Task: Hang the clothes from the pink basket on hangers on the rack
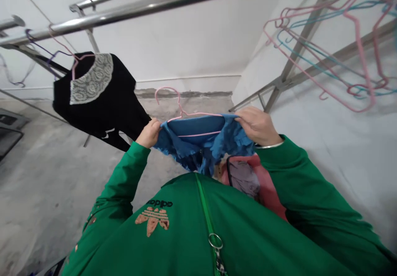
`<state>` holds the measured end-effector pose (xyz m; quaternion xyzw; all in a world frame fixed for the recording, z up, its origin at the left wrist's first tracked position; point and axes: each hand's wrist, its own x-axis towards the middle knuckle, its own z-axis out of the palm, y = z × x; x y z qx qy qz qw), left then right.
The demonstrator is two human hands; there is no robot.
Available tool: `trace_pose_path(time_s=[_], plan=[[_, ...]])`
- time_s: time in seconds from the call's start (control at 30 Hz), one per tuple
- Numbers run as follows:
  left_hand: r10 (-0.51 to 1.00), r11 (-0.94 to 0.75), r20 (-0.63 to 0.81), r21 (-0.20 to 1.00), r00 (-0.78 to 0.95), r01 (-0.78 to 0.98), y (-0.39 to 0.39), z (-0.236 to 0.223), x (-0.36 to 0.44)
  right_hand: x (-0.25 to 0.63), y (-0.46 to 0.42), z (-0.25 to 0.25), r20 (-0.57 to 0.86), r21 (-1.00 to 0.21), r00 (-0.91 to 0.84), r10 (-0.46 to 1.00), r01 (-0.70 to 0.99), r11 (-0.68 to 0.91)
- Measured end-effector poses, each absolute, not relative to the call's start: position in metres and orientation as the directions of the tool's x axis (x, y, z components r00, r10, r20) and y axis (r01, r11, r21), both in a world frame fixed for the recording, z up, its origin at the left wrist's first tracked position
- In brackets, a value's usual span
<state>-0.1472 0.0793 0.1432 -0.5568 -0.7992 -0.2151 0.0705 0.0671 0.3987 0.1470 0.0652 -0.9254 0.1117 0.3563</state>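
A blue garment is stretched between both hands at chest height, over a pink wire hanger whose hook stands up above the cloth. My left hand is closed on the garment's left edge. My right hand is closed on its right edge, with a thin bangle at the wrist. Both arms wear green jacket sleeves.
A black top with a white lace collar hangs on a hanger from the steel rail at upper left. Several empty pink and blue hangers hang on the rack at upper right. A pink basin with clothes sits below. Bare concrete floor lies to the left.
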Motion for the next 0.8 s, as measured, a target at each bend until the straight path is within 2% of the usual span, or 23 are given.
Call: trace_pose_path(time_s=[0.07,0.13,0.17,0.23,0.33,0.43,0.5,0.57,0.67,0.8], plan=[[0.866,0.284,0.349,0.244,-0.357,0.927,0.076,0.142,-0.145,0.066,0.396,0.143,0.681,-0.079,-0.723,-0.113,-0.225,0.971],[0.882,0.286,0.321,0.216,-0.345,0.933,0.072,0.142,-0.147,0.064,0.395,0.137,0.687,-0.076,-0.708,-0.165,-0.296,0.952],[0.891,0.291,0.299,0.204,-0.343,0.935,0.069,0.142,-0.148,0.064,0.395,0.134,0.689,-0.123,-0.706,-0.163,-0.336,0.934],[0.902,0.301,0.262,0.185,-0.343,0.935,0.064,0.142,-0.155,0.063,0.396,0.130,0.640,-0.311,-0.763,-0.089,-0.363,0.878],[0.885,0.400,0.199,0.141,-0.421,0.906,0.050,0.141,-0.168,0.064,0.395,0.131,0.412,-0.639,-0.904,0.113,-0.198,0.743],[0.739,0.650,0.157,0.090,-0.655,0.755,0.029,0.135,-0.177,0.061,0.389,0.132,0.131,-0.873,-0.941,0.311,0.040,0.486],[0.630,0.752,0.163,0.118,-0.759,0.649,0.013,0.124,-0.176,0.054,0.380,0.132,-0.077,-0.963,-0.944,0.321,0.154,0.222],[0.588,0.769,0.158,0.197,-0.794,0.608,-0.002,0.108,-0.168,0.041,0.368,0.133,-0.227,-0.974,-0.952,0.207,0.226,-0.026],[0.590,0.736,0.110,0.335,-0.800,0.588,-0.015,0.075,-0.145,0.012,0.342,0.145,-0.215,-0.953,-0.974,0.076,0.192,-0.233],[0.612,0.698,-0.019,0.482,-0.790,0.529,-0.016,0.038,-0.109,-0.040,0.296,0.172,-0.034,-0.957,-0.998,0.058,0.016,-0.289]])
